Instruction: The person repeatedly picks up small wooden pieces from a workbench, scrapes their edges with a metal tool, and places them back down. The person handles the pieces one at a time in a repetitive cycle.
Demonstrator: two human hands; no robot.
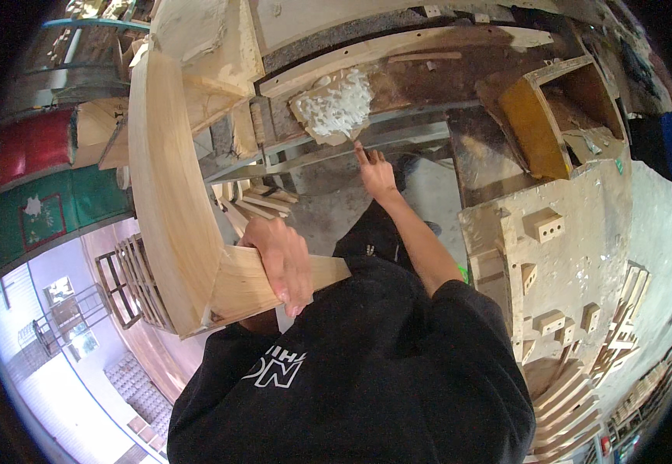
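Observation:
My left hand grips the flat end of a large curved pale wooden part, which arcs up along the left side. My right hand is stretched forward with its fingers apart and nothing in it. Its fingertips are just below a small board that carries a heap of white paste or shavings; whether they touch it I cannot tell. My black shirt fills the lower middle.
A pale workbench with several small drilled wooden blocks stands at the right, and an open brown wooden box sits behind it. Stacked curved wooden parts lie at the lower right. Wooden slatted frames stand at the left.

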